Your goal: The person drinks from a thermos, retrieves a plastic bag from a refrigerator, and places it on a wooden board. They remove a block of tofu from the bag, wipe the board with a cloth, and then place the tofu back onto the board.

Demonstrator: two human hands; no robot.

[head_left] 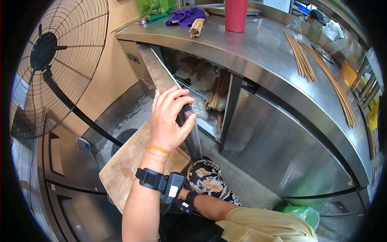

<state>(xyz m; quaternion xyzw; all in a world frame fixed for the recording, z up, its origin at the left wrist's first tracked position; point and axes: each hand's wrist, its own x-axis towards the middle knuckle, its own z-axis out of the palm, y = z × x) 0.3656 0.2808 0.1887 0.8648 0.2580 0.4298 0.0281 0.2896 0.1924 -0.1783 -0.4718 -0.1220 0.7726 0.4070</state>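
My left hand [171, 111], a yellow band at its wrist, is at the upper edge of the open steel cabinet door [155, 66]. Its fingers curve over the dark-trimmed edge, with the thumb on the near side. Bundled sticks [218, 89] and plastic bags [197, 74] show inside the cabinet. Below, my right hand [183, 194] is mostly hidden behind my left forearm; only a bit near the wrist strap shows, close to the patterned cloth [207, 180]. What it holds, if anything, cannot be seen. A wooden board [121, 171] lies under my left forearm.
A large fan [43, 50] stands at left. On the steel counter [262, 44] are a red cylinder [235, 16], a purple cloth [184, 17], a stick bundle [198, 26] and loose sticks [300, 58]. A person [316, 17] is far back right. A green bag [304, 214] lies low right.
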